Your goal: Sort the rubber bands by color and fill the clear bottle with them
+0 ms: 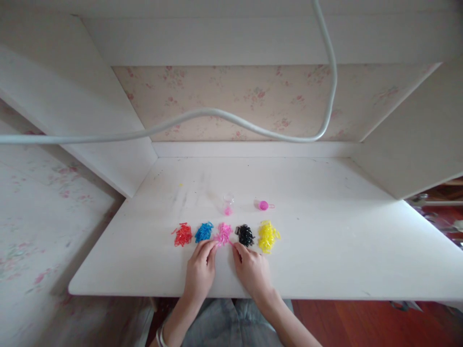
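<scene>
Hands: left hand (201,266) and right hand (253,270) are bare, backs up, one on each side at the near edge of the pink pile (224,231). Maybe they are set like this so both can get at the same small bits.
Left fingers: curled, tips close together by the pink bits. Too small to tell if they hold one.
Right fingers: pinched nearly closed. A pink bit (231,242) pokes out at the tips, so it looks held, with a light pinch because it is so thin.
Pink pile: on the white table (325,250), in the middle of the row, right in front of the person.
Row: red pile (183,234), blue pile (204,232), then pink, black pile (246,235) and yellow pile (267,236). Colors sit apart, I think so they don't get mixed up, and near enough to reach.
Behind: a see-through cup (229,198) with a pink blob (227,211) just on its near side, and a round pink thing (264,206) to the right. They seem placed out of the hands' way.
</scene>
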A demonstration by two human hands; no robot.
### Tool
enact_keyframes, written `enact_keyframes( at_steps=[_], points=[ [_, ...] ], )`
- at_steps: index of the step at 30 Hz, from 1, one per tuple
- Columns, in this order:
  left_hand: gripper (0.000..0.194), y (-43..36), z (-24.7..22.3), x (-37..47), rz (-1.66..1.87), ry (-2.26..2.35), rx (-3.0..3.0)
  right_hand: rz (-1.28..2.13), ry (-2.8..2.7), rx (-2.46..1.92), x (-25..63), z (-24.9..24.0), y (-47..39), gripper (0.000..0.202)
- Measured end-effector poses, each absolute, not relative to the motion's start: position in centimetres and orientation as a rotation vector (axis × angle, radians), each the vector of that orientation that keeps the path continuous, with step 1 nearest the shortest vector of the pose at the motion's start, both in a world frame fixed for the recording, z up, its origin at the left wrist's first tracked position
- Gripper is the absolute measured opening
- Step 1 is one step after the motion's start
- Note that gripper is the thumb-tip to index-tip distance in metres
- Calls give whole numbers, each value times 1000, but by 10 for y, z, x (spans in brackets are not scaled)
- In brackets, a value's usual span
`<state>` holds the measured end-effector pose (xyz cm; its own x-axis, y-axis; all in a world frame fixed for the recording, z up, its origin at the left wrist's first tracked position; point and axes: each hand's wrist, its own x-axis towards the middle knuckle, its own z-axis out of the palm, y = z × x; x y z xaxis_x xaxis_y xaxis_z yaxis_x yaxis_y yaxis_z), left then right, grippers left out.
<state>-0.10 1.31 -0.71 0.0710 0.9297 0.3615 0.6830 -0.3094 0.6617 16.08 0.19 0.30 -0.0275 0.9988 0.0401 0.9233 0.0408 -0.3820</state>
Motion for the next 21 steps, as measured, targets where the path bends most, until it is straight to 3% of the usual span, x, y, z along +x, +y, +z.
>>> enact_keyframes(
  at_steps=[12,21],
  points=[
    [21,28,7,7,1111,1585,2110,303,-1997,-1948,161,1,3,23],
    [22,61,84,19,1204,1663,1885,255,-2050,-1934,164,-11,0,24]
  ],
)
